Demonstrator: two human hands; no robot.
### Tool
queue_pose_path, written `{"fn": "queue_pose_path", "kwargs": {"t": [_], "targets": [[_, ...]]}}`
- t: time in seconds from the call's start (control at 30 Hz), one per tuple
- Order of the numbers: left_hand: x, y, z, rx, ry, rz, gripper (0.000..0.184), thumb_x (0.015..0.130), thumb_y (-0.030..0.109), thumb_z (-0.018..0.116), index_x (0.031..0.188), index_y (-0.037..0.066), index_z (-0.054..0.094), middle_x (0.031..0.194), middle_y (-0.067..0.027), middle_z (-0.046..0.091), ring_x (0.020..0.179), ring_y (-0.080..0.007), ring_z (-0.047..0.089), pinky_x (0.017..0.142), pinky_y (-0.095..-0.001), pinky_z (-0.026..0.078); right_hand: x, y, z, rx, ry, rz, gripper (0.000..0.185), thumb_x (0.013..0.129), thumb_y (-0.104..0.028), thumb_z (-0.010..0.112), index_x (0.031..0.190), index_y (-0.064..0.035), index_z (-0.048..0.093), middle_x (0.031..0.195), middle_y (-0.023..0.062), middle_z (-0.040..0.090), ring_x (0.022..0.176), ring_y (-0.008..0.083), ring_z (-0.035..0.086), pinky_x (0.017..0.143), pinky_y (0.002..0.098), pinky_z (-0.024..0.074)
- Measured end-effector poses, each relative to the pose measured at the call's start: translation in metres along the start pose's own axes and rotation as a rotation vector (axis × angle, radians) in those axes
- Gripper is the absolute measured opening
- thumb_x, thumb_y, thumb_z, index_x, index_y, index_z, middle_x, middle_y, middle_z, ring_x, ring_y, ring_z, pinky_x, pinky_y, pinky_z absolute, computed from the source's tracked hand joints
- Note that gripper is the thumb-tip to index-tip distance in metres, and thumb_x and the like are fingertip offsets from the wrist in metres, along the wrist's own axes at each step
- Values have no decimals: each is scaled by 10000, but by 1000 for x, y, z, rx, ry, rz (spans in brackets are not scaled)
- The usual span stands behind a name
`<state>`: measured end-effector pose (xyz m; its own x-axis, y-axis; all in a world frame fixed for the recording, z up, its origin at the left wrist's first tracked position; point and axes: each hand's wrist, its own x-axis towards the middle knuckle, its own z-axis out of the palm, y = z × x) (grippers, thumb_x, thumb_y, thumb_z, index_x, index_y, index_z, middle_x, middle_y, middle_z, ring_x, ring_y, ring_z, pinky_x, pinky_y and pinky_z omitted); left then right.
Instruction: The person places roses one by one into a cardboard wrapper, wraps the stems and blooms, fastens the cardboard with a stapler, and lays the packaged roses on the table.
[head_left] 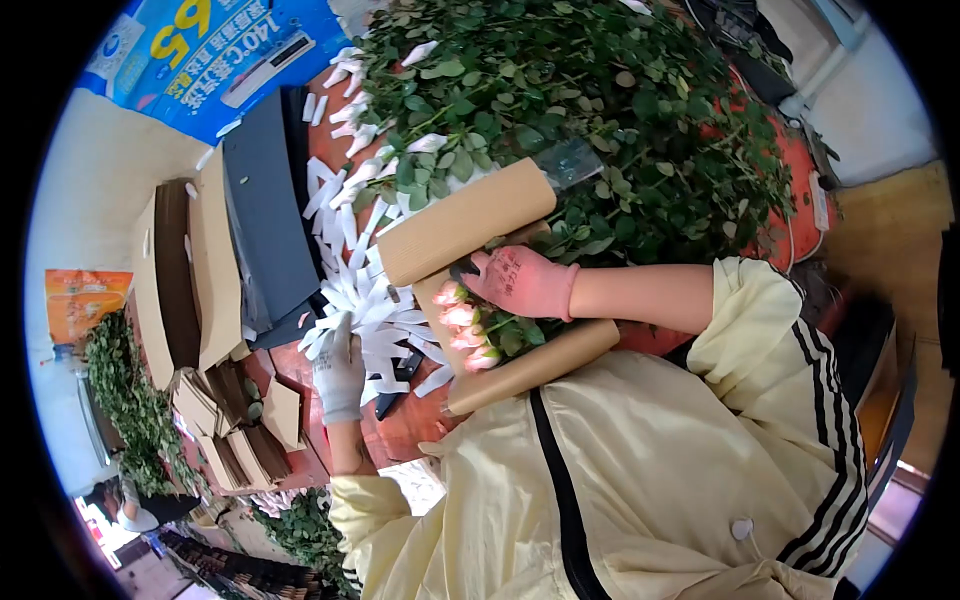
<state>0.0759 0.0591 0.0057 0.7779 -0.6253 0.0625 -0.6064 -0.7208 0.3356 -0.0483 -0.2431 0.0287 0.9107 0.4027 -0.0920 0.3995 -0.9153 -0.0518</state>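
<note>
My right hand (515,281), in a pink glove with dark fingertips, is closed at the inner edge of a sheet of corrugated cardboard (470,220). The sheet is curled up on both sides around pink roses (460,325) with green leaves. Its near side (540,365) curves up close to my jacket. Some of the fingers are hidden by the hand itself. My left hand (338,375), in a whitish glove, has its fingers stretched out onto a heap of white strips (385,315). The fingertips blend in with the strips.
A big pile of leafy rose stems (600,120) covers the back of the red table (400,432). White-wrapped rose heads (365,140) line its left edge. Cardboard sheets (215,260) and a dark board (265,210) stand on the left, near small cardboard pieces (245,440). Dark objects (405,370) lie beside the strips.
</note>
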Motion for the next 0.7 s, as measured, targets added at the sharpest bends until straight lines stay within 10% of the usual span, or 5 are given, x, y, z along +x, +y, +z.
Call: {"fn": "queue_pose_path", "kwargs": {"t": [0.27, 0.43, 0.47, 0.7], "targets": [[7, 121, -25, -271, -30, 326, 395, 818, 105, 491, 1208, 78, 554, 1216, -145, 570, 1044, -319, 579, 891, -415, 448, 2, -6, -11, -30, -117, 34, 325, 854, -164, 432, 1143, -76, 552, 1070, 152, 557, 784, 215, 629, 610, 333, 475], [33, 135, -14, -238, -436, 217, 382, 852, 133, 451, 1219, 80, 542, 1279, -141, 524, 1043, -308, 578, 837, -396, 468, -10, 22, -56, 220, -26, -88, 280, 828, -223, 517, 1047, -55, 570, 936, 127, 591, 863, 290, 607, 710, 389, 475], [32, 132, -11, -235, -427, 204, 382, 852, 133, 451, 1219, 80, 542, 1279, -141, 524, 1043, -308, 578, 837, -396, 468, -5, 30, -61, 105, 447, -179, 319, 790, -273, 571, 1037, -73, 564, 933, 130, 588, 868, 291, 602, 727, 404, 476], [24, 128, -5, -272, -266, 250, 346, 875, 224, 502, 1186, 94, 581, 1214, -134, 573, 958, -304, 614, 786, -380, 500, 190, 142, -42, 160, 122, 120, 365, 798, -184, 511, 1149, -97, 563, 1080, 137, 615, 1032, 290, 572, 885, 389, 447]]}}
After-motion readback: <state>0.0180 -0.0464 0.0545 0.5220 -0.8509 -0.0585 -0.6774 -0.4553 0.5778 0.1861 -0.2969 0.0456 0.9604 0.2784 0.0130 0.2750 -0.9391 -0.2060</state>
